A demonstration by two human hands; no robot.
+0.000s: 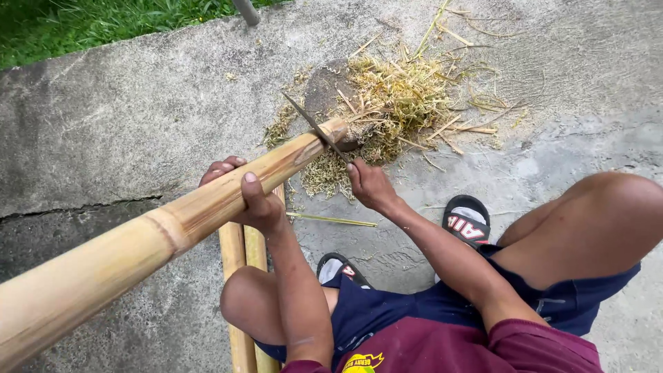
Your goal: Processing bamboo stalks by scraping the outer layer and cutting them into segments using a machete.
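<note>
Left hand [250,200] wraps tight around a thick bamboo pole [166,231], smooth and pale yellow with a raised node ring, slanting from the lower left up to its cut end near the middle of the view; right hand [369,185] is closed on the handle of a thin dark blade [314,126], though the handle itself is mostly hidden, and the blade's edge meets the pole's tip; just behind that tip sits a dark rounded block [328,86], possibly a stump, ringed by a heap of stringy yellow-green shavings [400,100]; two slimmer bamboo poles [243,276] lie under the left arm on rough grey concrete ground [103,131], cracked at left; grass [83,21] borders the top.
</note>
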